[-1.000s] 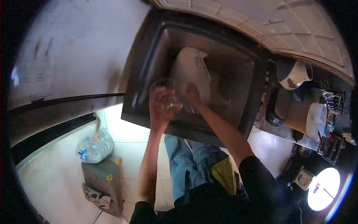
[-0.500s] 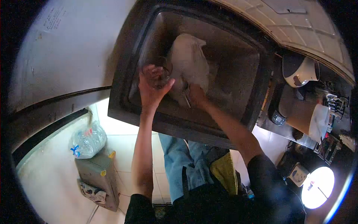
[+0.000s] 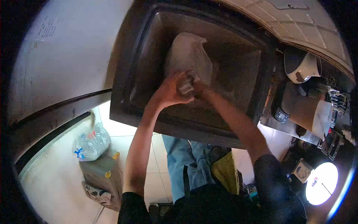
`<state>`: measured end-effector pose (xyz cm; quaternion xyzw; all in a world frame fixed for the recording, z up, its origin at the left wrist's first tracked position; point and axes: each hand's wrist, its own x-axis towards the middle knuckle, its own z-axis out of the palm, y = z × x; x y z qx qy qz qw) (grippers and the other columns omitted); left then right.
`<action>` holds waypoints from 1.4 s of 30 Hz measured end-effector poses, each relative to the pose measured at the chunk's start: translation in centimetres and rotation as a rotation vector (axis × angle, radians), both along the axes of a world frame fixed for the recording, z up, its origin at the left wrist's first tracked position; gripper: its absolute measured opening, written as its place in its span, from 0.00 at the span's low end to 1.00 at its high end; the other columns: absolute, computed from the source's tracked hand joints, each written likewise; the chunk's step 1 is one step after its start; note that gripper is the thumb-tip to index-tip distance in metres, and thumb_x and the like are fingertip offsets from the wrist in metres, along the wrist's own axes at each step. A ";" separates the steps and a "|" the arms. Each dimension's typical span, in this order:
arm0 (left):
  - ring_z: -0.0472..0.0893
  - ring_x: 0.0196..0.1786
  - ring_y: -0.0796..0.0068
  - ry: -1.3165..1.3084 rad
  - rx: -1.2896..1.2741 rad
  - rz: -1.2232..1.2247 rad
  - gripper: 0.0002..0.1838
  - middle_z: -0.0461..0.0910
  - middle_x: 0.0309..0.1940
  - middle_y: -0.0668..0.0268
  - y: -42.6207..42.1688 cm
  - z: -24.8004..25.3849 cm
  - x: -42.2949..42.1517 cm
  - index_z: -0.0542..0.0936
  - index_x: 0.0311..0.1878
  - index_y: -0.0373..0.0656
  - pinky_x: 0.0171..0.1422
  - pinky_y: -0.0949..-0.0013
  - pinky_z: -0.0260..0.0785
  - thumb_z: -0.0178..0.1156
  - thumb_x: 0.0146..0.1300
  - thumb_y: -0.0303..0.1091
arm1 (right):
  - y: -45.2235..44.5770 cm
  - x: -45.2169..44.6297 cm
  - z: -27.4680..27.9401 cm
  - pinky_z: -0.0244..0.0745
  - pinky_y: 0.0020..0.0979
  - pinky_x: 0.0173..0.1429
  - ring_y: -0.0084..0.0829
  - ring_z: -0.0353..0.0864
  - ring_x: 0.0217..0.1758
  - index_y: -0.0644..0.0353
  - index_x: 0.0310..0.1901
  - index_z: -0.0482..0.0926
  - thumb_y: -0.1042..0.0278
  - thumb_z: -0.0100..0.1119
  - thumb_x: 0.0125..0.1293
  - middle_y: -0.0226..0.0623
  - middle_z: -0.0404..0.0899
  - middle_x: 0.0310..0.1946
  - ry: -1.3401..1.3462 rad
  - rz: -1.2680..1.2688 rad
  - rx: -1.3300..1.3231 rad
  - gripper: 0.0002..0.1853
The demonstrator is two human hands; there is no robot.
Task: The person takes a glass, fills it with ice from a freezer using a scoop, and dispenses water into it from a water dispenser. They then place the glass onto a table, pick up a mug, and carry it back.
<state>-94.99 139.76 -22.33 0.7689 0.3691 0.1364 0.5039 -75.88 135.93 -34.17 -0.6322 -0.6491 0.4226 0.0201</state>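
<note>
My left hand (image 3: 167,90) is wrapped around a clear glass (image 3: 185,88), tilted on its side over the dark, deep bin (image 3: 238,71). Close against the glass's right side is my right hand (image 3: 201,87), its fingers closed. A thin metal utensil showed in that hand half a second ago; now it is mostly hidden, and its exact kind cannot be made out. Behind both hands, a pale cloudy bag (image 3: 189,50) stands inside the bin. Its contents do not show.
The bin's thick dark rim (image 3: 179,131) runs around my forearms. At lower left, a plastic bag (image 3: 92,143) with a blue tie rests on a grey box (image 3: 99,170). To the right are a white appliance (image 3: 304,69), a small digital device (image 3: 280,115) and a bright round lamp (image 3: 322,183).
My left hand has moved right with the glass, from the bin's left side to my right hand. The right hand has shifted slightly up and right. The metal utensil has gone mostly from sight.
</note>
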 end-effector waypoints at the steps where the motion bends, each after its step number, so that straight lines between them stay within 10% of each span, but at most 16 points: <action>1: 0.76 0.63 0.59 0.017 0.126 -0.052 0.49 0.73 0.62 0.52 0.0 -0.7 0.3 0.67 0.68 0.40 0.67 0.61 0.71 0.81 0.44 0.47 | 0.4 1.2 2.0 0.81 0.44 0.51 0.46 0.84 0.51 0.67 0.49 0.79 0.63 0.61 0.64 0.49 0.83 0.45 -0.079 0.050 -0.038 0.17; 7: 0.71 0.70 0.54 -0.037 -0.375 -0.112 0.57 0.70 0.69 0.51 1.4 -1.8 1.0 0.61 0.74 0.40 0.74 0.58 0.65 0.79 0.43 0.52 | 1.1 5.5 14.9 0.83 0.42 0.49 0.43 0.86 0.48 0.65 0.47 0.82 0.61 0.62 0.64 0.46 0.86 0.42 -0.573 0.137 -0.057 0.16; 10: 0.72 0.70 0.55 0.245 -0.190 -0.232 0.55 0.71 0.68 0.51 1.8 -4.9 0.1 0.63 0.73 0.40 0.74 0.61 0.65 0.80 0.43 0.49 | 2.8 8.3 12.9 0.84 0.44 0.43 0.40 0.88 0.41 0.63 0.44 0.83 0.67 0.61 0.62 0.43 0.86 0.37 -0.716 -0.010 0.068 0.12; 14: 0.75 0.67 0.55 0.152 -0.201 -0.277 0.51 0.76 0.64 0.50 2.3 -4.7 -0.3 0.69 0.69 0.38 0.73 0.60 0.67 0.81 0.41 0.48 | 4.6 6.6 11.2 0.83 0.40 0.36 0.37 0.88 0.37 0.61 0.39 0.84 0.71 0.61 0.62 0.40 0.86 0.34 -1.022 0.450 0.211 0.07; 20: 0.79 0.62 0.53 0.300 -0.056 -0.291 0.43 0.81 0.56 0.50 2.2 -5.3 -1.7 0.75 0.61 0.38 0.67 0.58 0.72 0.80 0.42 0.48 | 5.3 8.0 -1.0 0.83 0.45 0.35 0.40 0.87 0.36 0.61 0.41 0.84 0.69 0.59 0.63 0.40 0.85 0.32 -0.860 0.189 0.163 0.09; 23: 0.78 0.63 0.52 0.377 -0.042 -0.287 0.43 0.79 0.59 0.50 2.5 -5.1 -1.6 0.75 0.61 0.39 0.68 0.58 0.72 0.80 0.42 0.47 | 5.8 10.1 4.0 0.81 0.60 0.44 0.49 0.87 0.45 0.58 0.49 0.84 0.63 0.53 0.69 0.44 0.86 0.39 -0.521 0.009 0.137 0.15; 28: 0.77 0.62 0.51 0.490 -0.067 -0.370 0.45 0.76 0.62 0.51 1.5 -1.8 -0.4 0.73 0.63 0.40 0.66 0.57 0.73 0.81 0.41 0.47 | 2.2 10.0 8.2 0.85 0.41 0.34 0.40 0.87 0.38 0.61 0.41 0.83 0.77 0.60 0.61 0.43 0.85 0.37 -0.844 0.583 0.291 0.08; 32: 0.78 0.60 0.52 0.350 0.030 -0.395 0.45 0.77 0.58 0.53 0.5 -2.2 -0.8 0.72 0.63 0.40 0.65 0.57 0.73 0.80 0.40 0.46 | 2.3 9.7 7.5 0.83 0.54 0.43 0.46 0.87 0.45 0.61 0.46 0.84 0.59 0.56 0.68 0.44 0.85 0.40 -0.681 0.499 0.076 0.15; 42: 0.76 0.62 0.52 0.172 0.063 -0.357 0.44 0.76 0.58 0.52 -0.3 -4.0 -1.5 0.72 0.61 0.40 0.67 0.57 0.71 0.81 0.39 0.42 | 2.9 10.4 5.5 0.83 0.47 0.44 0.46 0.86 0.40 0.64 0.42 0.85 0.59 0.64 0.62 0.47 0.84 0.32 -0.578 0.533 0.026 0.15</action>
